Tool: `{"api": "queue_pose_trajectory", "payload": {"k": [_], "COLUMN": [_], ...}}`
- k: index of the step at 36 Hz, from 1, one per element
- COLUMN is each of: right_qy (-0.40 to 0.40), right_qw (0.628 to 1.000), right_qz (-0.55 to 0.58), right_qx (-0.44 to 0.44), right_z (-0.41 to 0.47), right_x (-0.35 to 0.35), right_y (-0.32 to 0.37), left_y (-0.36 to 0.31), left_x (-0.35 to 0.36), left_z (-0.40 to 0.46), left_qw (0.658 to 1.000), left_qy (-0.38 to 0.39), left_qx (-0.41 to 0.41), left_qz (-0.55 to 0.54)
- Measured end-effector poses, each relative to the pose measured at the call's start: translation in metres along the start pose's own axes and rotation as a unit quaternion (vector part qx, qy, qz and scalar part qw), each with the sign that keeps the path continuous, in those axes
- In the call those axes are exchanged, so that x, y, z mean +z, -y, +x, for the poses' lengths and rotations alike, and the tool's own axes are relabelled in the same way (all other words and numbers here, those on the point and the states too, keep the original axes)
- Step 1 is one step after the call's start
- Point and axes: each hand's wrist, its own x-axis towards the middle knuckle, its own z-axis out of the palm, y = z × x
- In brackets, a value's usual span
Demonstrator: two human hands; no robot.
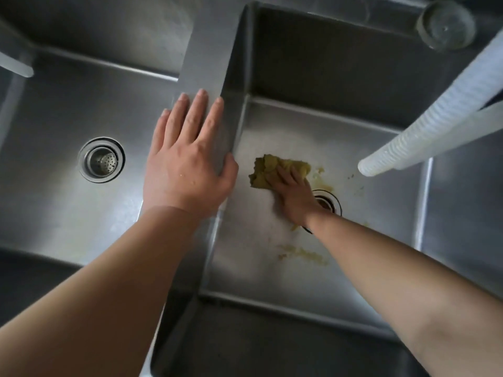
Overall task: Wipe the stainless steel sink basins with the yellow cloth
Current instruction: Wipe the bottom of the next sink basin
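The left hand (185, 161) lies flat, fingers straight, on the steel divider (209, 58) while the right hand (295, 197) presses the yellow cloth (269, 167) (crumpled) onto the right basin (272, 268) floor.

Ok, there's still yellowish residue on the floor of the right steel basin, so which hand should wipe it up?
Right. The right hand already presses the crumpled yellow cloth onto that basin's floor, close to the yellowish residue. The left hand rests flat on the steel divider.

Two sink basins (68, 110) (340, 137), two drains (101, 160) (328, 201), one yellow cloth (272, 170), two white hoses (424, 131) (16, 65), two hands (185, 170) (295, 198).
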Motion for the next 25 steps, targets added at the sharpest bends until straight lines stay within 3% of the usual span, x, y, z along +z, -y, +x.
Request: {"api": "queue_pose_trajectory", "payload": {"k": [9,19,25], "right_qy": [0.049,0.137,0.105], "right_qw": [0.989,0.958,0.950], "right_qz": [-0.093,-0.199,-0.239], "right_qx": [-0.104,-0.155,-0.172], "right_z": [-0.067,-0.129,-0.148], "right_x": [0.063,0.083,0.089], "right_y": [0.009,0.007,0.014], "left_y": [0.003,0.003,0.003], "left_x": [-0.001,0.001,0.001], "left_z": [0.000,0.002,0.002], "left_qw": [1.000,1.000,1.000], "left_qy": [0.008,0.013,0.010], "left_qx": [0.005,0.008,0.009], "left_qz": [0.006,0.011,0.016]}}
